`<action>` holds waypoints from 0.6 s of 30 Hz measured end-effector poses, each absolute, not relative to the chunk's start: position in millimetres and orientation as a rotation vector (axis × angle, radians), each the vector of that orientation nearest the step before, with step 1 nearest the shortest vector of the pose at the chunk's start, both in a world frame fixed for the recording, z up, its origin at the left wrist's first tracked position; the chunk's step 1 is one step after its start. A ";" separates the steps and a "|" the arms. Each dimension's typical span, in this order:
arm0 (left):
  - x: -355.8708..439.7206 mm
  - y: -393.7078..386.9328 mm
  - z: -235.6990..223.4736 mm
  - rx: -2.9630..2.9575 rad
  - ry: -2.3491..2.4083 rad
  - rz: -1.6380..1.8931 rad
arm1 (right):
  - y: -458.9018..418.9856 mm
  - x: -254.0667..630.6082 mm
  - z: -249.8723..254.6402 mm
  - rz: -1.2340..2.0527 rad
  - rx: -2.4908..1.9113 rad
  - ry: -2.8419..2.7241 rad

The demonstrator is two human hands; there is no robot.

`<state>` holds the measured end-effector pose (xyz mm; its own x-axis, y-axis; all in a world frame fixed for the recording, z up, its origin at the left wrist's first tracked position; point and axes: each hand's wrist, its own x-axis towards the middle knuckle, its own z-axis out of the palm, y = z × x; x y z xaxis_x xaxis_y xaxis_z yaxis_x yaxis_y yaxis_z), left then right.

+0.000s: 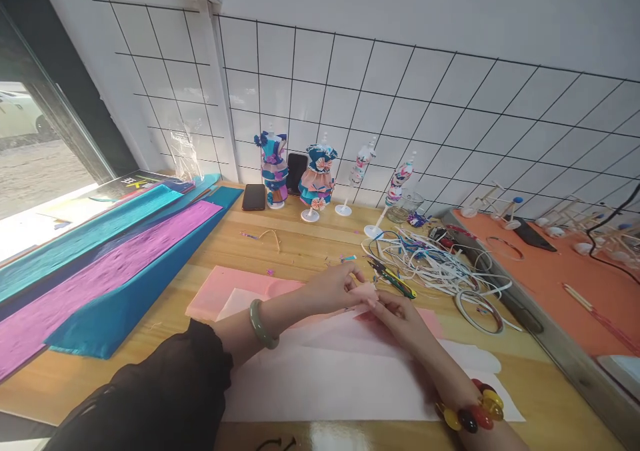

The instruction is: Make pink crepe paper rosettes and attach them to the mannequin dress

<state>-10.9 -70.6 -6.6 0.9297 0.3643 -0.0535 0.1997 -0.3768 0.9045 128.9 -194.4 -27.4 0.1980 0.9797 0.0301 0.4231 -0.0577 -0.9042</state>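
Both my hands meet over the middle of the wooden table, pinching a small piece of pale pink paper (364,292) between them. My left hand (337,285) comes in from the left, its thumb and fingers closed on the paper. From the right, my right hand (400,314) grips the paper's other side with curled fingers. Beneath my forearms lies a large white-pink sheet (320,384), spread flat. A salmon-pink sheet (215,291) lies partly under it. Just beyond my right hand rests a green and yellow cutter or pliers-like tool (397,281).
Folded blue and purple paper (150,257) covers the left. Several small dressed mannequin stands (310,215) line the back beside a phone (254,197). Tangled white strips (445,257) and a tape roll (479,312) lie right, near an orange surface (555,264) with wooden models.
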 end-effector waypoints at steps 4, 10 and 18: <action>-8.9 -74.1 -10.5 1.956 0.442 0.150 | -191.9 132.9 -33.6 0.795 -1.598 -1.276; -10.8 -71.8 -8.9 1.857 0.477 0.039 | -190.4 139.9 -36.6 0.717 -1.578 -1.136; -15.3 -64.4 -7.4 1.904 0.520 -0.078 | -185.8 148.5 -35.8 0.642 -1.554 -0.921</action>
<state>-15.3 -64.4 -7.4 0.9011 0.3174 -0.2954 0.3903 -0.2967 0.8716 148.5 -185.8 -35.8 0.5409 0.8364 0.0887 0.2064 -0.0298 -0.9780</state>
